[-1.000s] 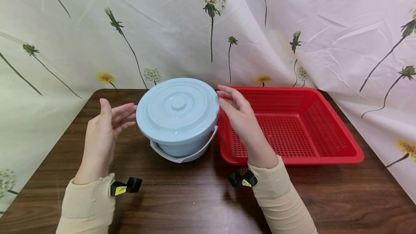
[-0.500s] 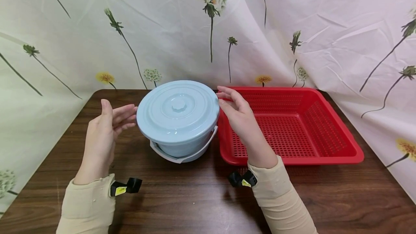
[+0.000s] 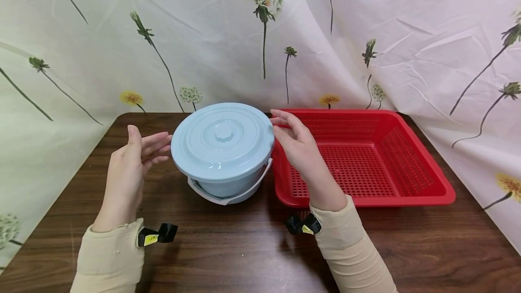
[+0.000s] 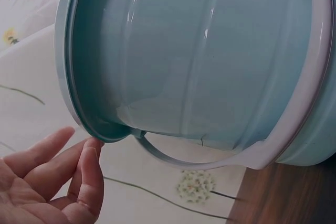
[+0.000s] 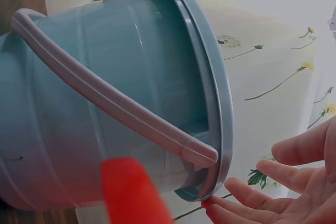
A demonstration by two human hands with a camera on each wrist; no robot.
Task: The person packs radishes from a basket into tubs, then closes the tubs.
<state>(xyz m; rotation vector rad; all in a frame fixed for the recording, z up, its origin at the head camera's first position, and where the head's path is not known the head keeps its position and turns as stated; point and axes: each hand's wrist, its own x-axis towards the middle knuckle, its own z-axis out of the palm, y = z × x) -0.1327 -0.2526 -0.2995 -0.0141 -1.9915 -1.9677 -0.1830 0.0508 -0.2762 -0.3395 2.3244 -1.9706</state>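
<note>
A light blue plastic bucket (image 3: 228, 189) stands on the table with its round lid (image 3: 199, 144) on top. Its pale carrying handle (image 3: 221, 200) hangs down at the front. My left hand (image 3: 126, 173) is at the lid's left side, fingers extended and thumb up, fingertips right at the rim. On the other side, my right hand (image 3: 307, 157) has its fingertips at the lid's right edge. In the right wrist view, the fingers (image 5: 247, 198) lie loosely bent beside the lid rim. The left wrist view shows the left fingertips (image 4: 93, 144) close under the rim.
Right of the bucket is a red perforated plastic basket (image 3: 366, 201), its left rim close to the bucket and under my right hand. A floral cloth (image 3: 220, 35) hangs behind the dark wooden table (image 3: 228, 257).
The lid's far edge has sunk slightly, so the lid sits a little lower at the back. Both hands have stayed nearly in place beside it.
</note>
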